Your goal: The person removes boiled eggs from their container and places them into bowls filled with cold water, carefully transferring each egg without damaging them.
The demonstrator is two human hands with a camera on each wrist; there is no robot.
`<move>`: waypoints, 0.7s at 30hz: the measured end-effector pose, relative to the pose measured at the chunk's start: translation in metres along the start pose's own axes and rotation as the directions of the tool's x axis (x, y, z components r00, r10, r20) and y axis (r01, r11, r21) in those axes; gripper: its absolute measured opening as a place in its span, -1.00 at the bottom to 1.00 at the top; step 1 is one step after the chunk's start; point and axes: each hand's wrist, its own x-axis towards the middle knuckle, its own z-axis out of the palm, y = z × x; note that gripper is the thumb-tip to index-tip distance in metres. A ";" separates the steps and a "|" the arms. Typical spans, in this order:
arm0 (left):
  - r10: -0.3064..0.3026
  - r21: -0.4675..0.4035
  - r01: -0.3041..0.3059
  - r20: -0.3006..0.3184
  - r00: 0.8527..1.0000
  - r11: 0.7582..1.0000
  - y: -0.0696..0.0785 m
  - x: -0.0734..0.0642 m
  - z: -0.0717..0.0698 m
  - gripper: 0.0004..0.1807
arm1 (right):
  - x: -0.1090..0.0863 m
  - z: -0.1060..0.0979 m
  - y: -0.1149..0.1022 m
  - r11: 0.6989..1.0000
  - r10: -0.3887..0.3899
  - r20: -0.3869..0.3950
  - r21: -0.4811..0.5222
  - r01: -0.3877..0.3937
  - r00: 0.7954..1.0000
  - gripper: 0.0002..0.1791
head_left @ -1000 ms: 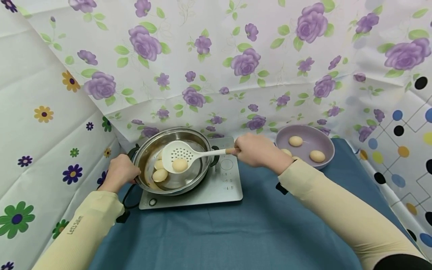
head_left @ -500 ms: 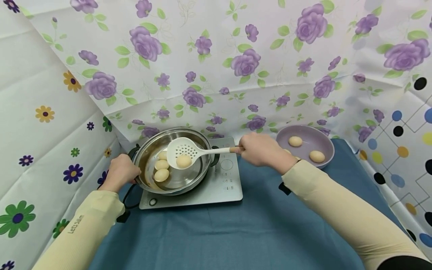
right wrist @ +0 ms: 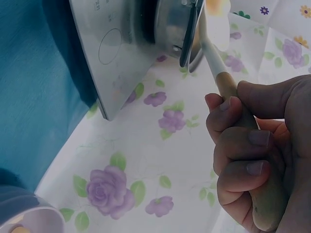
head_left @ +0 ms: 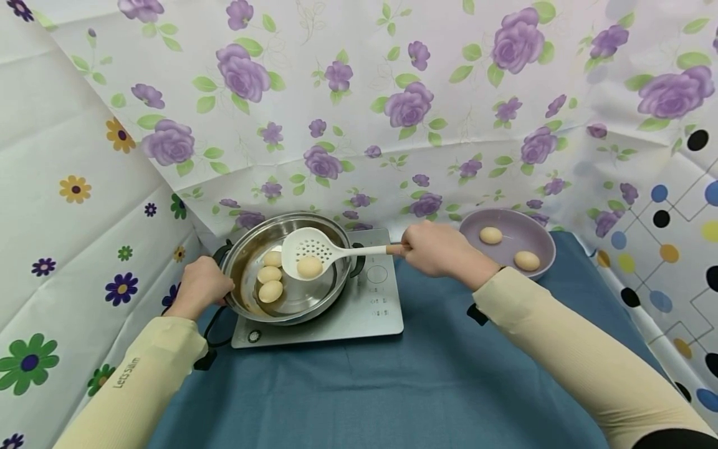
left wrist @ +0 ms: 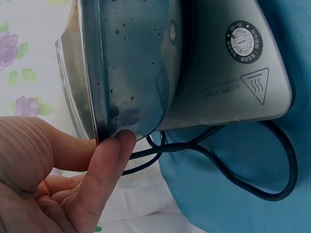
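- Skimmer (head_left: 300, 246) and egg (head_left: 310, 267) shifted right over pot (head_left: 311, 298)
- right hand (head_left: 434, 249) grips its handle (head_left: 395, 249)
- left hand (head_left: 200, 287) pinches pot rim (left wrist: 95, 87)
- left sleeve (head_left: 129, 386): "Lets Slim"

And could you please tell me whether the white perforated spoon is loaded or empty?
Loaded: in the head view, one egg lies in the perforated spoon, over the pan.
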 end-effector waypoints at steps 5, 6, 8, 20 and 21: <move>-0.007 -0.008 0.007 0.001 1.000 1.000 -0.001 0.000 0.000 -0.79 | -0.004 -0.003 0.005 1.000 0.023 0.005 -0.006 -0.023 1.000 -0.71; -0.007 -0.009 0.007 0.001 1.000 1.000 -0.001 0.000 -0.001 -0.79 | -0.005 -0.004 0.006 1.000 0.024 0.002 -0.010 -0.024 1.000 -0.71; -0.007 -0.010 0.007 0.003 1.000 1.000 -0.002 0.000 -0.001 -0.79 | -0.007 -0.006 0.009 1.000 0.024 -0.004 -0.008 -0.024 1.000 -0.70; 0.006 -0.010 -0.006 0.008 1.000 1.000 -0.007 0.002 -0.001 -0.81 | -0.017 -0.016 0.031 0.998 0.054 -0.032 0.014 -0.053 0.998 -0.65; 0.006 -0.011 -0.006 0.010 1.000 1.000 -0.007 0.002 -0.001 -0.81 | -0.018 -0.017 0.033 0.998 0.059 -0.030 0.016 -0.059 0.998 -0.67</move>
